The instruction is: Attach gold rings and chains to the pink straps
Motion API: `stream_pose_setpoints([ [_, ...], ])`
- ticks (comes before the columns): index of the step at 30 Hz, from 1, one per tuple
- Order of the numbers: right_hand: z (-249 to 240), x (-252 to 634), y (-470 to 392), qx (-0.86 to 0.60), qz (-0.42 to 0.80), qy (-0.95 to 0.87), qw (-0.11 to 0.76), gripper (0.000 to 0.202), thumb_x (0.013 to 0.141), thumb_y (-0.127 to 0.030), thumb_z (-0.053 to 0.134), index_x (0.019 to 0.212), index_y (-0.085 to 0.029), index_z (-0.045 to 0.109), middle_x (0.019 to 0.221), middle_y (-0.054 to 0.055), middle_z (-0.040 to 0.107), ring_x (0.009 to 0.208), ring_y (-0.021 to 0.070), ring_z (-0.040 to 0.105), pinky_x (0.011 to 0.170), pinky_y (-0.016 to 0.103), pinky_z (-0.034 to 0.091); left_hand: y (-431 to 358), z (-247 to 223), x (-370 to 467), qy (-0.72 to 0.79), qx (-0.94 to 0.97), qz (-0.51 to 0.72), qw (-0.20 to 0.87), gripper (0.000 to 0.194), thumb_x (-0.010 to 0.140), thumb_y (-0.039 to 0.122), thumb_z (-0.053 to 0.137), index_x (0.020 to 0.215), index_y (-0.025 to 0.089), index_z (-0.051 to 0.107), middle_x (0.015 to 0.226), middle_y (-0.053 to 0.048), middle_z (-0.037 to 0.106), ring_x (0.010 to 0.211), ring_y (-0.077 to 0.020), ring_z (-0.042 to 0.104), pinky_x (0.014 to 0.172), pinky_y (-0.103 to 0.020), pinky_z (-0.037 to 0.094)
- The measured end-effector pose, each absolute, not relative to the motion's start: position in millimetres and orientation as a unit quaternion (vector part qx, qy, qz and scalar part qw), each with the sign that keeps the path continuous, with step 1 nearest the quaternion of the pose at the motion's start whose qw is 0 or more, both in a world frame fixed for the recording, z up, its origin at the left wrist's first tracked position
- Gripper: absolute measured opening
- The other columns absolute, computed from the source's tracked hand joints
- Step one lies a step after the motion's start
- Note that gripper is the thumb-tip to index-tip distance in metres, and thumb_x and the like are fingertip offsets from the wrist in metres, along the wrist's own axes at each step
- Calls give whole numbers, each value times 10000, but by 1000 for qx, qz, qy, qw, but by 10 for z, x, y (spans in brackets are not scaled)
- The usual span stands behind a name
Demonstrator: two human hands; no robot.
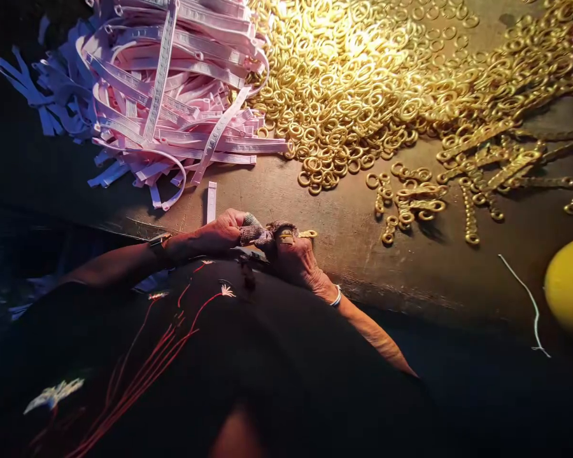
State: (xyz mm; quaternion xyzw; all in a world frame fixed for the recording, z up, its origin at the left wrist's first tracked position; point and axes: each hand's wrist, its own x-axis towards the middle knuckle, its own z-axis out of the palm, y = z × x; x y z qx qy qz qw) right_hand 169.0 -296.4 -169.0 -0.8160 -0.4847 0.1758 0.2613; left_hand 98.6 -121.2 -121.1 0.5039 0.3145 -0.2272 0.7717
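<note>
My left hand [226, 228], with wrapped fingertips, is closed at the table's front edge. It pinches a pink strap [212, 198], whose end sticks out behind the hand. A little of the pale strap also shows between my two hands. My right hand [296, 254], its fingers wrapped too, is closed and nearly touches the left fingertips. Out of its grip pokes a gold ring [308, 234]. How the strap and ring meet is hidden by my fingers.
A heap of pink straps [172, 95] lies at the back left, beside a large pile of gold rings [353, 83]. Rows of gold rings [420, 200] lie to the right. A yellow rounded object [570, 286] and a white string [530, 305] are at far right.
</note>
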Motion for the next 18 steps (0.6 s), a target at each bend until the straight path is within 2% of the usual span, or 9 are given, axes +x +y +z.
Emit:
stream_pose_setpoints([
  [2, -1699, 1684, -2946, -819, 188, -449, 302, 353, 971, -457, 427, 1035, -131, 546, 811, 121, 640, 736, 225, 620, 641, 304, 437, -1243, -1183, 981, 319, 510, -202, 773, 430, 558, 427, 874, 692, 84, 652, 644, -45, 658, 585, -106, 579, 535, -201, 449],
  [4, -1687, 1702, -2913, -800, 231, -433, 344, 280, 964, -421, 434, 954, -158, 529, 776, 95, 624, 699, 201, 600, 624, 290, 431, -1265, -1161, 983, 328, 508, -180, 776, 457, 545, 440, 887, 691, 83, 642, 640, -47, 664, 581, -112, 592, 539, -209, 470],
  [8, -1629, 1769, -2839, -728, 349, -431, 403, 186, 915, -316, 476, 781, -206, 408, 640, 0, 508, 544, 111, 441, 531, 233, 331, -1285, -1172, 971, 353, 474, -174, 788, 487, 485, 406, 921, 668, 94, 595, 599, -24, 644, 529, -99, 579, 510, -207, 472],
  [12, -1585, 1821, -2790, -694, 430, -425, 391, 212, 883, -276, 491, 750, -219, 337, 603, -41, 423, 517, 80, 316, 509, 231, 253, -1285, -1205, 950, 372, 466, -194, 779, 480, 441, 322, 935, 638, 108, 553, 551, 10, 597, 474, -75, 527, 461, -189, 433],
  [18, -1627, 1909, -2769, -695, 414, -471, 352, 298, 951, -383, 446, 725, -207, 362, 662, -23, 439, 571, 84, 323, 562, 242, 253, -1288, -1188, 992, 363, 520, -211, 744, 442, 509, 409, 885, 664, 120, 589, 594, -17, 620, 527, -108, 551, 495, -208, 444],
])
